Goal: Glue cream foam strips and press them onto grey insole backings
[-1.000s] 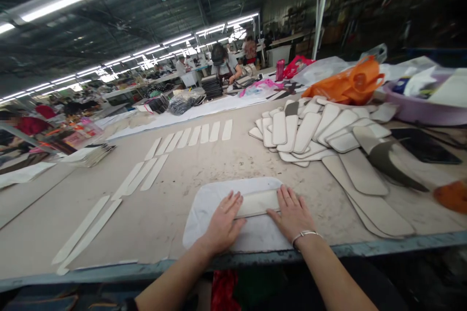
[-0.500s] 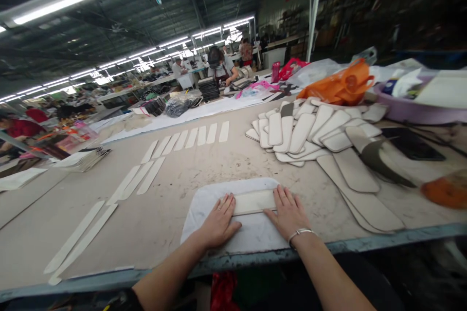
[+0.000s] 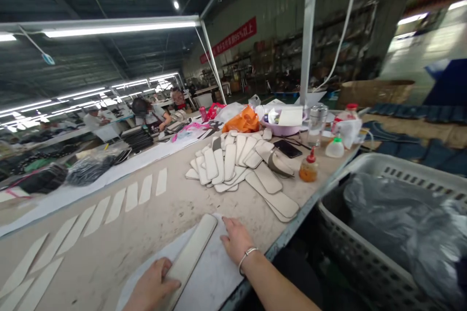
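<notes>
A long cream panel with rounded ends (image 3: 195,247) lies slantwise over a white sheet (image 3: 219,262) at the table's near edge. My left hand (image 3: 153,284) is closed on the panel's near part, thumb across its top and fingers at its left side. My right hand (image 3: 237,240), with a bracelet at the wrist, rests on the sheet's right edge beside the panel's far end. Its fingers are stretched out and hold nothing. Beyond the hands spreads a heap of similar rounded panels (image 3: 229,160). Flat pale strips (image 3: 116,204) lie in rows to the left.
At right stand a bottle of orange liquid (image 3: 308,167), a green-capped bottle (image 3: 334,147), a glass jar (image 3: 316,126) and a phone (image 3: 288,148). A basket with grey plastic (image 3: 372,162) adjoins the table. An orange bag (image 3: 242,120) and purple basin (image 3: 282,129) sit behind the heap.
The view has swung right. The panel, earlier flat crosswise under both hands, now slants away from me. My left hand has gone from lying flat to gripping it; my right hand is off it.
</notes>
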`<state>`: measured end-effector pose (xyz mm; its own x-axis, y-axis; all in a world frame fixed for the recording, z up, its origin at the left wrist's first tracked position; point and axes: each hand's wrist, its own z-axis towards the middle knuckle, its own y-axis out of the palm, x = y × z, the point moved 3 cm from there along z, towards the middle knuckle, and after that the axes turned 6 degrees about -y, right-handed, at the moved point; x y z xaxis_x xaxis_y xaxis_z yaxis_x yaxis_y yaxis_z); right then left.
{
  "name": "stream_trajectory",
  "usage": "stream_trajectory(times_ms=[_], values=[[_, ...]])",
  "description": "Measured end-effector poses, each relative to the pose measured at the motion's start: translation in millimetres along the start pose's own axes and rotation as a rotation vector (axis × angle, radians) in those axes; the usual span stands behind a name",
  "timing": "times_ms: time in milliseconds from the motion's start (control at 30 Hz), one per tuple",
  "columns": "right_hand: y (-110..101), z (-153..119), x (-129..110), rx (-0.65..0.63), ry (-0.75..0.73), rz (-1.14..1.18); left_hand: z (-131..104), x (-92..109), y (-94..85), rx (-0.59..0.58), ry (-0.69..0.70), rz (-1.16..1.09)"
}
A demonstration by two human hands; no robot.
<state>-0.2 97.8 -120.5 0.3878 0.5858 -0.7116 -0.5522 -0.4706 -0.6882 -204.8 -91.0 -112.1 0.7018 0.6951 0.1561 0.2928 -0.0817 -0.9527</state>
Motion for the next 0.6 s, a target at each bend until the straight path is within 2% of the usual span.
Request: stream_trajectory(times_ms=[67,167,300,400,467,533,600], values=[[-2,0,1,0.009,0.031,0.018,2,-3,1.0,-0.058,-0.011,-0.008],[-5,1,3,-0.002,0.062,-0.005,7,-5,0.1,-0.159,0.046,-0.099],[-6,2,6,-0.031,0.056,-0.026,11,-1,-16.9,-0.150,0.070,-0.261],[-4,1,8,-0.042,0.045,-0.050,8,15,-43.8,-0.124,0.018,-0.418],[-4,0,7,-0.053,0.030,-0.072,8,31,-68.8,-0.082,-0.037,-0.527],[-3,-1,5,-0.069,0.003,-0.101,15,53,-98.0,0.027,-0.044,-0.589],[-2,0,4,-0.092,-0.026,-0.137,30,79,-128.3,0.217,-0.010,-0.597]])
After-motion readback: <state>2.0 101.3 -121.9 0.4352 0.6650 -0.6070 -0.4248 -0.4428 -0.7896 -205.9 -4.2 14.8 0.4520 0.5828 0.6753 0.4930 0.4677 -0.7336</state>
